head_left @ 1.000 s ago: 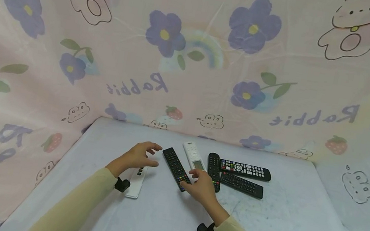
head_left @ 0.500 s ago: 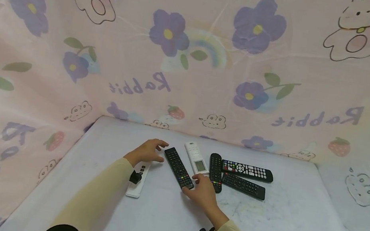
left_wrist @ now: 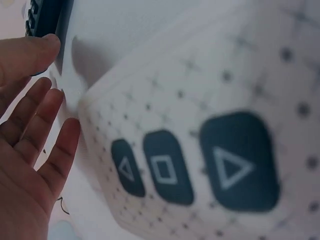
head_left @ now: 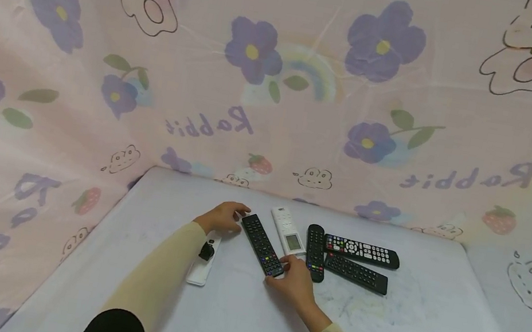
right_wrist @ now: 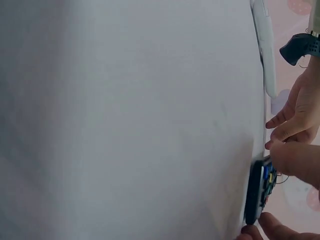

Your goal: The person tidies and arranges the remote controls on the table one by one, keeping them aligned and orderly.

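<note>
A black remote control (head_left: pixel 261 243) with small coloured buttons lies slanted on the white-covered table between the two hands. My right hand (head_left: pixel 296 284) pinches its near end, thumb on one side and fingers on the other, as the right wrist view also shows. At the far end, my left hand (head_left: pixel 222 218) has its thumb and fingers spread around the corner. In the left wrist view, that thumb is close to the dark remote's end and the other fingers are loosely extended; contact is hard to tell. A white remote (left_wrist: pixel 165 115) with dark buttons lies under my left wrist.
Right of the held remote lies a white remote with a small screen (head_left: pixel 283 227). Beyond it is an upright-lying black remote (head_left: pixel 314 255). Two more black remotes, an upper one (head_left: pixel 362 251) and a lower one (head_left: pixel 355 274), lie sideways. A printed curtain (head_left: pixel 293 124) encloses the table.
My left hand has moved right and forward to the remote's far end. My right hand has closed around its near end. The head view has shifted slightly.
</note>
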The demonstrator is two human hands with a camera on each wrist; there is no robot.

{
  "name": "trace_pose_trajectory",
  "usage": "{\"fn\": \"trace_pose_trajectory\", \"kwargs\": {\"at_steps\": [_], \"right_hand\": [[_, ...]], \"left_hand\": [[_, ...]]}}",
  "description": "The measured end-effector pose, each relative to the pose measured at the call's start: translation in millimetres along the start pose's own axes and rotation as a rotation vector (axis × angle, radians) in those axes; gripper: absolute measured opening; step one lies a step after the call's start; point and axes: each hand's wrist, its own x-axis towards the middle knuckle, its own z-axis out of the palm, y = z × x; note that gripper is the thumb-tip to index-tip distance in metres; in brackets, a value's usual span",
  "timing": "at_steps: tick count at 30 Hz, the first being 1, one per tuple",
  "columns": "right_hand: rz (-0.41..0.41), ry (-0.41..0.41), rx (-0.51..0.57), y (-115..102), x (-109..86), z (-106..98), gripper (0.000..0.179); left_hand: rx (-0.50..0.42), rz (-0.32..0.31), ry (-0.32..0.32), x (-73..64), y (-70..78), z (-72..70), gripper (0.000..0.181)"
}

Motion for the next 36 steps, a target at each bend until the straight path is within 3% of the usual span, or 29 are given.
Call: {"fn": "trace_pose_trajectory", "kwargs": {"at_steps": [5, 19, 36], "right_hand": [[0.009, 0.013, 0.021, 2, 0.9, 3, 0.054], [0.034, 0.012, 0.027, 3, 4.3, 7, 0.055], [0.062, 0.030, -0.016, 2, 7.3, 10, 0.057]], "left_hand": [[-0.005, -0.021, -0.006, 2.5, 0.8, 1.7, 0.061], [-0.009, -0.002, -0.026, 11.7, -0.7, 5.7, 0.066], [-0.010, -0.034, -0.065, 9.0, 4.5, 5.1, 0.073]]}}
